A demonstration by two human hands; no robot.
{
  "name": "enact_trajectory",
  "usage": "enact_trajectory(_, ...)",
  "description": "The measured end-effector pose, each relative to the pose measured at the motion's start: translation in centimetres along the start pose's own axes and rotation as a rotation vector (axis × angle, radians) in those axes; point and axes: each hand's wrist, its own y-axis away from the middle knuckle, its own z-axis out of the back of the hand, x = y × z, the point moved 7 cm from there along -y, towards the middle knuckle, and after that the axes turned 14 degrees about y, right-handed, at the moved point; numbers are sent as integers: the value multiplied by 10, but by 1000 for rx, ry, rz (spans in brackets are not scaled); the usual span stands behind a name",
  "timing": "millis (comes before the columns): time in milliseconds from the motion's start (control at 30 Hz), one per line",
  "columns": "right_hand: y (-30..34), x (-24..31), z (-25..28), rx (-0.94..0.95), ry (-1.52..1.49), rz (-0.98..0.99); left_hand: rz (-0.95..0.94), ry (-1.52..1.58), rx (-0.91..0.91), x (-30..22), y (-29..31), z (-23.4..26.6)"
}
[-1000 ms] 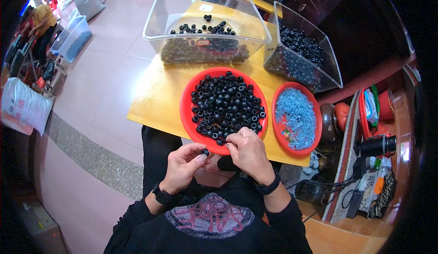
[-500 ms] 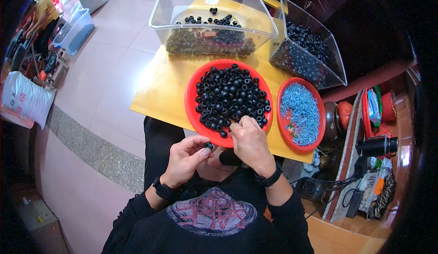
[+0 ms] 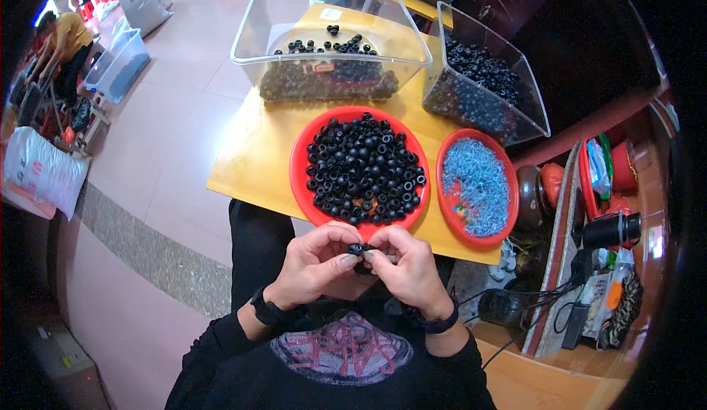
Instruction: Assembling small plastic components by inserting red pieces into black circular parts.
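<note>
Pinching 1 black bead [image 3: 356,249] in the grip of the left hand [image 3: 309,263], just beyond the bench [image 3: 243,167]'s near edge; cannot tell the grip of the right hand [image 3: 406,266], close beside it. Room to move over floor [image 3: 184,115] at 9 o'clock. Counted on the bench: 2 red plates [image 3: 300,181] at 12 and 2 o'clock, 2 clear bins [image 3: 401,62] at 12 and 1.

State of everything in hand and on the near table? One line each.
left hand, pinching the bead
right hand, at the bead, grip unclear
bead, raised between both hands
big plate, mostly covered in black beads
small plate, partly covered in blue bits
left tub, open, partly full
right tub, open, partly full
</note>
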Motion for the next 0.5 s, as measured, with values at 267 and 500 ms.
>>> enact_trajectory(267,6,-3,-1,-41,-108,74,14,-1,-31,7,3,1)
enact_trajectory(500,1,-12,-5,-8,-263,4,31,111,-80,15,4,7)
